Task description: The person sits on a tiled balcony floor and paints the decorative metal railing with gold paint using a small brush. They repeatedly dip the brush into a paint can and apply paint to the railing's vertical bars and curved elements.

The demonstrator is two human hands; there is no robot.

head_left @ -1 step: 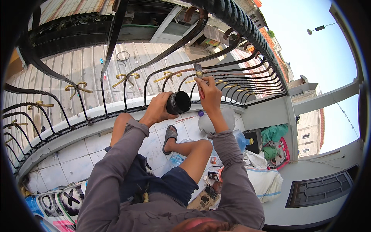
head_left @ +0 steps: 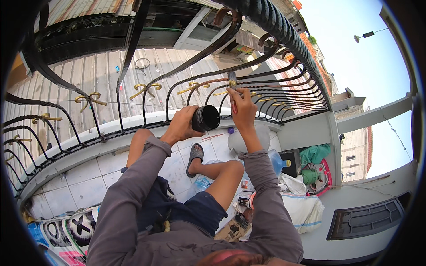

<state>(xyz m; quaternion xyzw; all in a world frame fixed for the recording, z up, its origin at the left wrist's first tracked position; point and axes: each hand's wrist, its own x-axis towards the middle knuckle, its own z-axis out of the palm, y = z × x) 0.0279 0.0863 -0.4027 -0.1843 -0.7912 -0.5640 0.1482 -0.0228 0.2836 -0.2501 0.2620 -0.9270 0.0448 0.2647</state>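
Observation:
A black paint container, its round mouth tipped toward the right, is gripped in my left hand. My right hand is closed around the handle of a paintbrush, held with its dark bristles upward. The bristle end is at a curved, twisted bar of the metal railing; whether it touches I cannot tell. That bar shows a reddish-brown stretch left of the brush, while neighbouring bars look black. Gold-coloured scroll ornaments sit on the bars.
A thick black handrail runs overhead. Below are white floor tiles and a low curved ledge. On my right lie a blue-tinted water jug, a labelled can, a white sack and a pink-rimmed basin.
My right hand and the paintbrush have shifted slightly to the right along the bar. My left hand and the container have barely moved.

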